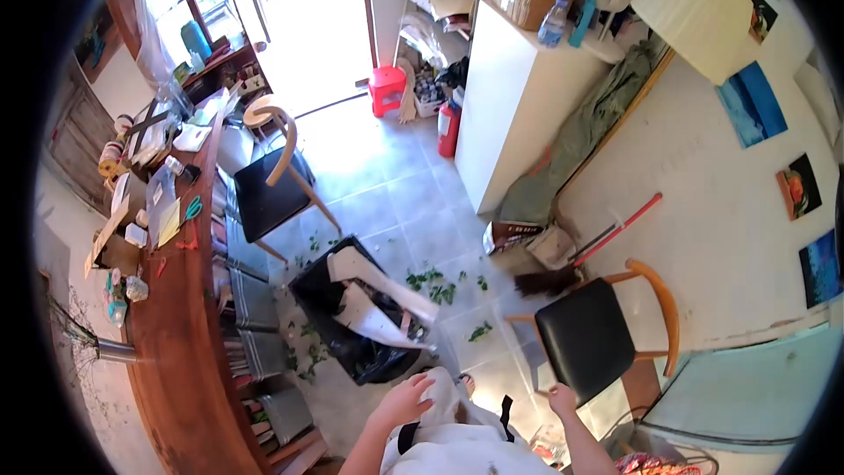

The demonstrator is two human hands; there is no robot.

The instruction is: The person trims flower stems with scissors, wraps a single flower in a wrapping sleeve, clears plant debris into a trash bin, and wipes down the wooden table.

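Observation:
My left hand [404, 400] hovers in front of my pale clothing [479, 449], its fingers loosely spread and nothing visible in it. Off to the other side, my right hand [562, 399] is curled closed near the front edge of a black-seated wooden chair [585, 339]. Whatever it may hold is hidden. Ahead of my left hand stands a bin lined with a black bag [308, 286]. White cut pieces of board or paper [374, 321] stick out of it. Green leaf scraps [431, 284] lie scattered over the tiled floor around the bin.
A long wooden table [176, 343] with scissors [193, 207] and clutter runs along the left. Another chair [268, 189] stands beside it. A broom [549, 281] lies by the right wall. Beyond are a white cabinet [501, 97], fire extinguisher [448, 129], red stool [387, 91] and bright doorway.

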